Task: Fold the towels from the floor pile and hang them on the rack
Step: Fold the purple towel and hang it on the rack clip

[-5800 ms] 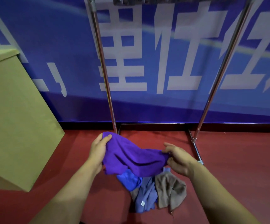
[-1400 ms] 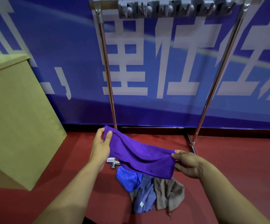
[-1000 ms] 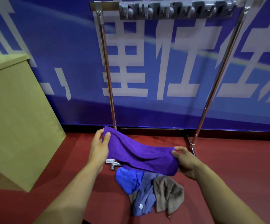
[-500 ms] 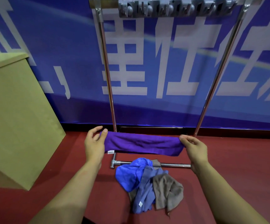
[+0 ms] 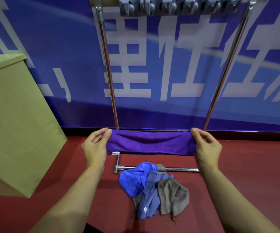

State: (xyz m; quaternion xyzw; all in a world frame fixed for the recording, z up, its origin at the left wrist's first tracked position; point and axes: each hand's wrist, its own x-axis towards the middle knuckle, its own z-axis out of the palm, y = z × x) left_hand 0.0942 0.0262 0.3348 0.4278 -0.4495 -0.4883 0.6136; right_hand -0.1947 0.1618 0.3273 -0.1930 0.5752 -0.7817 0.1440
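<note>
Your left hand (image 5: 94, 148) pinches the left end of the purple towel (image 5: 150, 143), thumb on the near face and fingers curled behind the top edge. Your right hand (image 5: 207, 146) grips the right end the same way. The towel is folded into a long flat band and stretched level between your two hands, held up in the air in front of you, with a small white tag (image 5: 115, 153) hanging from its lower left corner.

The rack (image 5: 109, 73) stands just beyond the towel, its two shiny uprights rising to a top bar with a row of grey clips (image 5: 177, 6). The towel's top edge lines up with the rack's far base bar; whether they touch cannot be told. The rack's near base bar (image 5: 179, 169) lies on the red floor (image 5: 245, 174) below the towel.

The pile (image 5: 154, 187) sits on the floor nearer to you, between your forearms: a bright blue towel on the left, a duller blue one in the middle, a brown one on the right. Its far edge lies over the near base bar.

A tan box (image 5: 15, 123) stands at the left. A blue banner (image 5: 169, 64) with large white characters fills the far wall.
</note>
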